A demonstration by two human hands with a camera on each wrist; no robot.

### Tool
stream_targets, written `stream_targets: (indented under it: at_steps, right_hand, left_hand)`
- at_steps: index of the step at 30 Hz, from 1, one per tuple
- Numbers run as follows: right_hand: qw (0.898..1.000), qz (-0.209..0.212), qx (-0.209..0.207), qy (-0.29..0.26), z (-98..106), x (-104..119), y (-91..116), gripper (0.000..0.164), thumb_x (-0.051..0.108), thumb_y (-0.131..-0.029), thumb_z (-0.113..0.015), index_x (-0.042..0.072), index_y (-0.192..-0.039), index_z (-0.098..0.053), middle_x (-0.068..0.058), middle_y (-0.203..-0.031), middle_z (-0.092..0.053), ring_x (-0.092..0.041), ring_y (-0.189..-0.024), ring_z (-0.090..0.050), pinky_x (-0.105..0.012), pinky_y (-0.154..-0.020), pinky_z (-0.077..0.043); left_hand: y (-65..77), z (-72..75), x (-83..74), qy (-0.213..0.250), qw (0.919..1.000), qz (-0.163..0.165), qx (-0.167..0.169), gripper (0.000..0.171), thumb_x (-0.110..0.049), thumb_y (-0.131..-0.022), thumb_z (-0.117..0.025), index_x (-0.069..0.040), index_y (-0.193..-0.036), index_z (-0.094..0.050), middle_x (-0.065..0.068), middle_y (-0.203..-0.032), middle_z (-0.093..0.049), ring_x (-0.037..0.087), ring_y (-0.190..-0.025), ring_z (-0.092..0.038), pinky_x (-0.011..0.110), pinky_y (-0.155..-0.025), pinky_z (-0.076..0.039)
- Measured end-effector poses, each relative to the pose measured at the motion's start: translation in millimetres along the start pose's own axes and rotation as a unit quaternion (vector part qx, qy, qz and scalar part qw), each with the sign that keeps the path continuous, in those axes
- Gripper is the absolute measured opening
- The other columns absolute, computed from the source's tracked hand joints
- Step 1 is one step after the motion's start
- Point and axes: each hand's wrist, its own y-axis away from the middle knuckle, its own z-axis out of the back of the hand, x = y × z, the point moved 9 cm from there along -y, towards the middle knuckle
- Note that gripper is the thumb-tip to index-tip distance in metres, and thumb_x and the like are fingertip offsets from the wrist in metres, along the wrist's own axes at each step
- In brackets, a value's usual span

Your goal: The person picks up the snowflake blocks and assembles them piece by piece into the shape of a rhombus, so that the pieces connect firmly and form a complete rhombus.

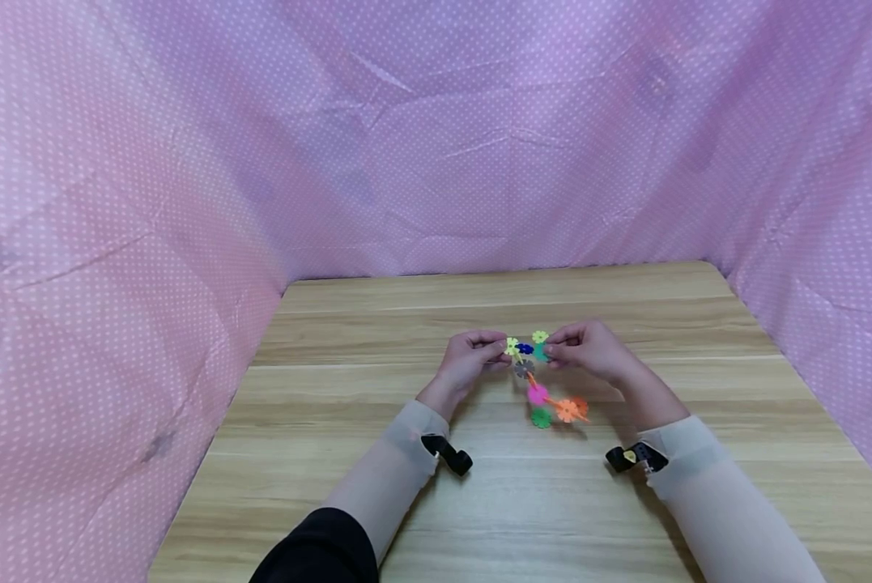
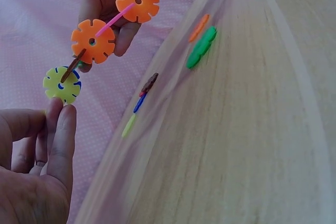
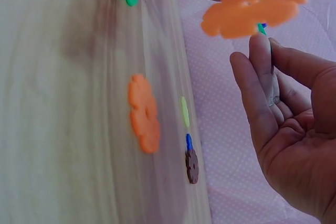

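Notched flower-shaped interlocking discs are joined in a chain between the two hands. The left hand [image 1: 465, 363] pinches a yellow disc [image 2: 59, 84] at one end between thumb and fingertips. A blue disc [image 1: 525, 349] lies against it, towards the right hand. The right hand [image 1: 594, 352] pinches a green disc [image 1: 541, 354], mostly hidden by its fingertips in the right wrist view. From the yellow disc, an edge-on brown disc [image 2: 72, 66], an orange disc [image 2: 93, 50], a pink disc [image 2: 115, 19] and a further orange disc [image 2: 128, 11] run on towards the camera wearer.
Loose discs lie on the wooden table [image 1: 523, 502]: a green one [image 2: 201, 48], an orange one [image 3: 143, 114], a brown one [image 3: 192, 167], a blue one [image 3: 189, 141] and a yellow one [image 3: 184, 112]. Pink dotted cloth [image 1: 443, 162] hangs behind and beside the table.
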Motion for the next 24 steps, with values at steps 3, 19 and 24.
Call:
stream_targets:
  at_steps: [3, 19, 24]
  right_hand:
    - [1.0, -0.008, 0.003, -0.008, -2, -3, 1, 0.026, 0.007, -0.1, -0.072, -0.013, -0.117, -0.069, -0.021, -0.102, -0.075, -0.037, -0.093, -0.076, -0.048, -0.088, -0.06]
    - [1.0, -0.008, -0.01, -0.01, -9, 2, -2, 0.025, 0.006, -0.099, -0.073, -0.012, -0.116, -0.07, -0.02, -0.098, -0.074, -0.031, -0.086, -0.076, -0.048, -0.085, -0.061]
    - [0.997, 0.015, 0.04, 0.058, -6, 7, 0, 0.034, 0.009, -0.105, -0.064, -0.01, -0.133, -0.063, -0.024, -0.107, -0.072, -0.042, -0.095, -0.073, -0.05, -0.082, -0.062]
  left_hand:
    - [1.1, -2.4, 3.2, 0.001, 1.0, 0.007, 0.004, 0.02, 0.005, -0.097, -0.07, 0.009, -0.117, -0.072, 0.014, -0.098, -0.075, 0.019, -0.079, -0.075, 0.039, -0.085, -0.062]
    - [-0.4, -3.9, 0.7, 0.0, 0.9998, 0.009, 0.016, 0.017, 0.007, -0.097, -0.069, 0.01, -0.114, -0.071, 0.014, -0.098, -0.075, 0.02, -0.078, -0.075, 0.039, -0.084, -0.063]
    - [-1.7, -1.0, 1.1, 0.002, 0.9997, 0.016, 0.019, 0.021, 0.008, -0.098, -0.067, 0.012, -0.118, -0.068, 0.012, -0.096, -0.075, 0.02, -0.079, -0.074, 0.038, -0.085, -0.062]
